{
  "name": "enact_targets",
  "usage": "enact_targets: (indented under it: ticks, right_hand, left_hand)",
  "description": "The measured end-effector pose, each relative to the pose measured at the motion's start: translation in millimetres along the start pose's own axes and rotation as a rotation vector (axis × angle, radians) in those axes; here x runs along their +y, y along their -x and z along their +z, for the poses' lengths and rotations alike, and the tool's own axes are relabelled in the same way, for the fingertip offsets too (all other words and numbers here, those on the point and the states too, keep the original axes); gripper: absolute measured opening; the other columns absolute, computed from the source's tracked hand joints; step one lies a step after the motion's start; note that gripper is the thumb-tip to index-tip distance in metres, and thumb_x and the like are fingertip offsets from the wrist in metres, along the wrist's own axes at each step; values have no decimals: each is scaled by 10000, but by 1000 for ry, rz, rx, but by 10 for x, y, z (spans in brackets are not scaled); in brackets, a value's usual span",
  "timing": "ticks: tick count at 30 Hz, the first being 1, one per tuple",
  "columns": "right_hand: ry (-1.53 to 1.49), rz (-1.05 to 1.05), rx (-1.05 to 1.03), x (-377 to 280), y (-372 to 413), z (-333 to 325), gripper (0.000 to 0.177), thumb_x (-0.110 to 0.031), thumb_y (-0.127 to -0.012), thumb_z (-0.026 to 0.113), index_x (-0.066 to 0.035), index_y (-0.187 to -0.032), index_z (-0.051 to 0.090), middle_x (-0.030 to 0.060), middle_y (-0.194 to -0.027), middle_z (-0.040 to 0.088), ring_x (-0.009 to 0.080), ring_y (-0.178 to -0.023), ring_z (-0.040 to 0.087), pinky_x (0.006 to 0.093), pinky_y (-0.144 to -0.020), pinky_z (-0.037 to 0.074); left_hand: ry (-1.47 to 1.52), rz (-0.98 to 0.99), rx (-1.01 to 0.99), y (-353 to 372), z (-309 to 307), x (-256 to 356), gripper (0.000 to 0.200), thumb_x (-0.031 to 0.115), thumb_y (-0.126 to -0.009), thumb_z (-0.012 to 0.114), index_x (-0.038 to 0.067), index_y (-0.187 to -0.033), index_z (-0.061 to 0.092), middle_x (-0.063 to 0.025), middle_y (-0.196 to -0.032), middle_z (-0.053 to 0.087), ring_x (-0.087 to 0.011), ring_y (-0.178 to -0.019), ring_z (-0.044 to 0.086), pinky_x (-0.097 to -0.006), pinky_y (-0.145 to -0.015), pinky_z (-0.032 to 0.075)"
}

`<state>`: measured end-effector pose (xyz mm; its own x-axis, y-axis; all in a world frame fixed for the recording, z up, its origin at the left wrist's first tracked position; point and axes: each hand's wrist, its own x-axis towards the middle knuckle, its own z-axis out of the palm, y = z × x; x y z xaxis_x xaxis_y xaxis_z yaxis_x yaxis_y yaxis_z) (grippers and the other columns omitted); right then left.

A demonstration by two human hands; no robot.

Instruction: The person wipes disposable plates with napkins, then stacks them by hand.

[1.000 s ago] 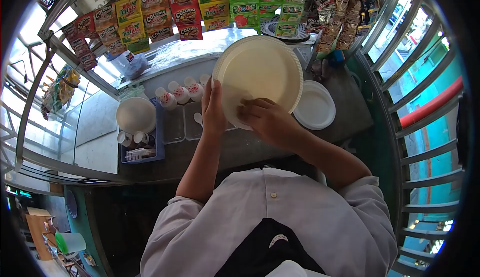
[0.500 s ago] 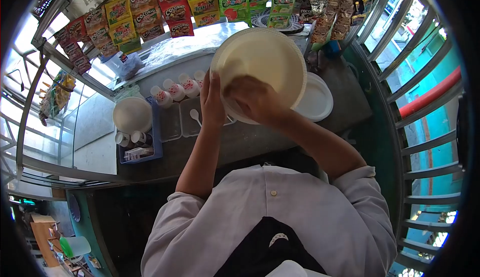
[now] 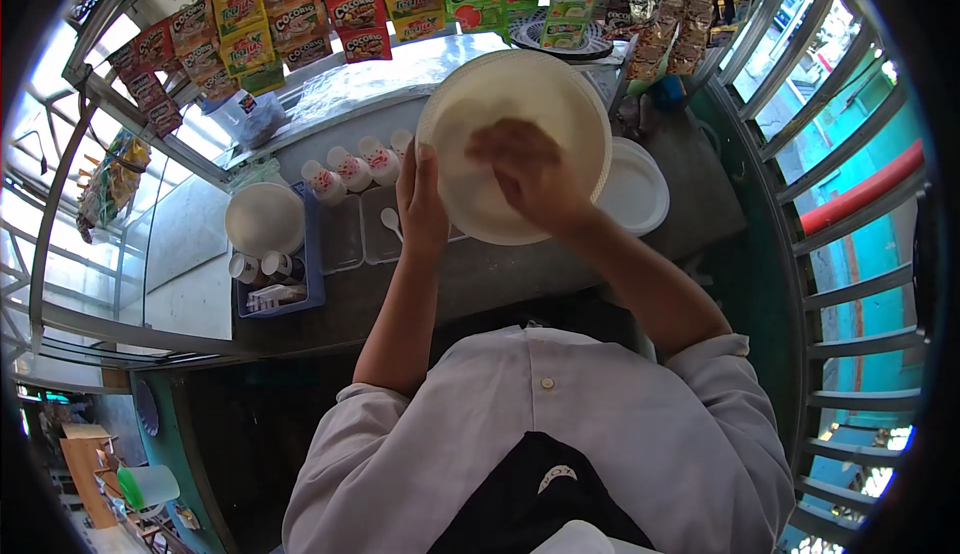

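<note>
A large round cream-coloured plastic tray [image 3: 565, 104] with a patterned rim is held up over the counter. My left hand [image 3: 424, 199] is closed on its left edge, thumb on the near face and the other fingers partly behind. In front of the tray's middle is my right hand [image 3: 530, 174], smeared by motion. Whether its fingers hold anything cannot be made out. White oval foam plates [image 3: 645, 189] lie partly hidden behind the tray's right side.
Left of my hands are a white spoon [image 3: 390, 219], clear containers [image 3: 342, 236], printed cups [image 3: 350, 169] and a blue basket [image 3: 318, 289] with a round white lid-like item [image 3: 265, 221] at its back. Drink sachets [image 3: 350, 4] hang across the front. Metal bars [image 3: 850, 249] stand at right.
My right hand has moved from the tray's left part to the right, towards its middle. The left hand keeps its hold, and the tray has shifted only slightly.
</note>
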<state>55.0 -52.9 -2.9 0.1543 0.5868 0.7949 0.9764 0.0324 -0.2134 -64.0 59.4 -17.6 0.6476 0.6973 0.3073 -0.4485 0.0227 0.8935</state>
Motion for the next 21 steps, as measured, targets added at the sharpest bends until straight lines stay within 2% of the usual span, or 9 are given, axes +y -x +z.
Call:
enact_targets:
  ticks: [2,4,8,10,13,15,17,18,21]
  right_hand:
    - [-50,-34,-92,-177,142,-33,161,-58,-785,616,-135,-897,701,25,-1097,649,242,-1100,564,436,-984,422]
    - [-96,-20,-339,-177,263,-161,175,-53,-763,625,-125,-903,701,30,-1061,662,242,-1069,582,423,-981,427]
    - [-212,-11,-338,-35,33,-361,218,31,-726,642,-87,-905,678,60,-1000,670,254,-962,622,384,-880,491]
    - [-133,109,40,-13,-274,-468,192,-6,-751,612,-82,-909,689,71,-972,673,267,-959,617,403,-893,477]
    - [-24,102,112,95,-351,-412,198,19,-743,613,-71,-905,682,75,-968,670,290,-924,619,405,-849,494]
    - [-1,31,112,12,-132,-329,198,31,-726,622,-66,-889,675,73,-959,672,282,-904,623,395,-840,500]
    - [-141,73,-138,-119,122,-315,190,32,-723,626,-67,-879,671,74,-955,673,273,-911,624,394,-845,498]
    - [-143,65,-140,-139,151,-338,190,32,-723,626,-67,-879,671,74,-955,673,273,-911,624,394,-845,498]
    - [-186,-9,-242,-188,140,-400,203,27,-716,635,-73,-890,668,71,-939,671,267,-915,628,387,-843,504]
  left_hand:
    - [-26,27,23,27,-27,5,434,332,-1010,419,0,-1281,487,-78,-1148,563,-144,-1048,510,-283,-915,395]
    - [-33,45,49,25,-70,-38,431,330,-1010,418,0,-1278,489,-77,-1147,564,-145,-1042,512,-282,-912,396]
    - [-48,55,38,26,-31,71,428,324,-1012,412,-3,-1276,492,-79,-1145,565,-145,-1028,518,-280,-900,402]
    - [-81,65,21,70,43,114,426,323,-1012,409,-4,-1271,493,-82,-1143,566,-145,-1029,517,-281,-900,402]
    - [-120,107,21,115,130,141,424,323,-1012,408,-8,-1263,495,-88,-1140,566,-146,-1028,518,-282,-895,405]
    - [-125,134,44,92,123,144,423,323,-1012,408,-9,-1259,497,-91,-1139,566,-146,-1026,519,-282,-890,408]
    - [-15,139,71,30,39,119,427,324,-1010,412,-13,-1258,496,-98,-1142,566,-148,-1034,515,-282,-892,406]
    - [-14,146,77,6,39,161,427,324,-1010,412,-13,-1258,496,-98,-1142,566,-148,-1034,515,-282,-892,406]
    - [-194,206,69,26,62,266,428,323,-1008,414,-11,-1262,497,-98,-1125,578,-148,-1015,525,-282,-882,411]
